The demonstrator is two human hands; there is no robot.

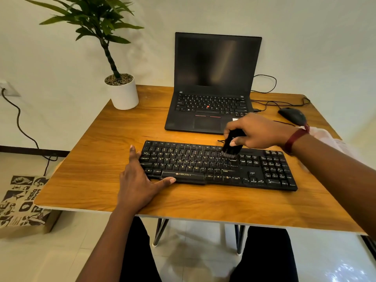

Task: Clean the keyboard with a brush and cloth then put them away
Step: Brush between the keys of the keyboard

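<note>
A black keyboard lies across the wooden table, near its front edge. My right hand grips a small black brush whose bristles touch the upper key rows right of the middle. My left hand rests flat on the table against the keyboard's left end, fingers along its left side and thumb along its front edge. A pale cloth lies on the table behind my right forearm, partly hidden by it.
An open black laptop stands behind the keyboard. A black mouse with its cable sits at the back right. A potted plant in a white pot stands at the back left corner. A printed paper bag stands on the floor to the left.
</note>
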